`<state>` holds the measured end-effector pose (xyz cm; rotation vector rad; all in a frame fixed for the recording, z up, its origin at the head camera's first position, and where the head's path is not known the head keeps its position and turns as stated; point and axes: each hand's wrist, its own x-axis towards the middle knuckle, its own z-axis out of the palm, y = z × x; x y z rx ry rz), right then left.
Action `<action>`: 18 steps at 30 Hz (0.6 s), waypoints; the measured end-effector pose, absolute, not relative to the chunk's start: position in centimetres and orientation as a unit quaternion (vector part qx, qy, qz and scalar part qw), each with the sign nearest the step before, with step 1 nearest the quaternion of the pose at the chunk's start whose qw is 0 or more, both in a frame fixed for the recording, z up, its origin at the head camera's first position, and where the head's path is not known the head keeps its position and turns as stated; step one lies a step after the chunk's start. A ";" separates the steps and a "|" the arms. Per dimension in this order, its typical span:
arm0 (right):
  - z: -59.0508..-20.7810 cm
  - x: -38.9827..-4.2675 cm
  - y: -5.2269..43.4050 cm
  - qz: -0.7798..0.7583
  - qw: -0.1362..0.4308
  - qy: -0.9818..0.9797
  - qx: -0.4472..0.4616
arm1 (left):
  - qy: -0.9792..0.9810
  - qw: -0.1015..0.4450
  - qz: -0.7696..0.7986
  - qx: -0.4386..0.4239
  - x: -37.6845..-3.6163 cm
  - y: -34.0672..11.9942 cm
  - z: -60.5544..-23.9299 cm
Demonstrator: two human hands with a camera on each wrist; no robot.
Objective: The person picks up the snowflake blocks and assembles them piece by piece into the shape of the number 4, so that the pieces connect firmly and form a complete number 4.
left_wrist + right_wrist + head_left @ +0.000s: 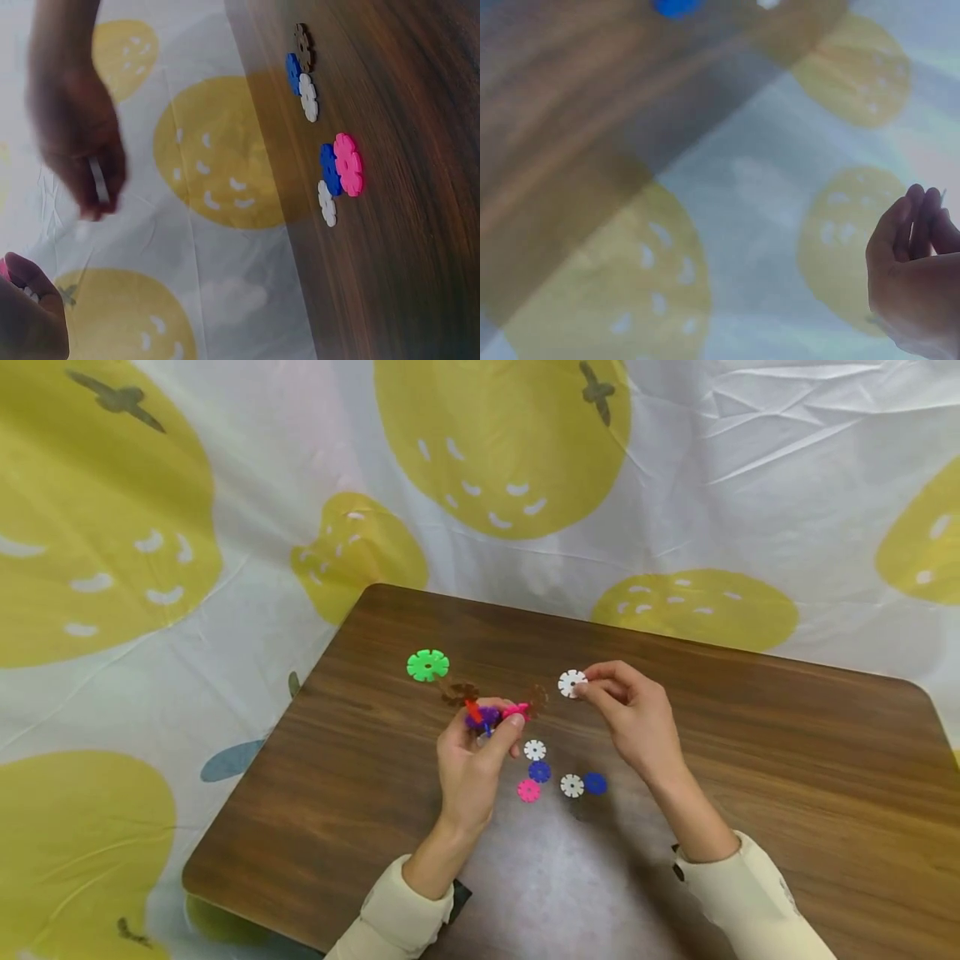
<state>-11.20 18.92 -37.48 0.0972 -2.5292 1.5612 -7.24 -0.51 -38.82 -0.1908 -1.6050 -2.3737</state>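
Your left hand (472, 760) grips the small cluster of joined plastic snowflake discs (491, 716) above the brown wooden table (787, 760). Your right hand (630, 710) pinches a white notched plastic disc (571, 682) just beside it. Align slot to slot, edge-on, before pressing.

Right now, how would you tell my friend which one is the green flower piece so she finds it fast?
Look at the brown wooden table lying on the yellow-spotted cloth. Near the table's far left edge, beyond the left hand, lies the green disc, flat and alone. It is the only green piece, and it sits apart from the white, blue and pink discs grouped between the hands.
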 end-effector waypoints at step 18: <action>-31.9 -7.0 17.9 0.565 0.282 -0.765 0.125 | -0.592 0.126 -0.791 -0.091 -7.0 -0.4 -38.4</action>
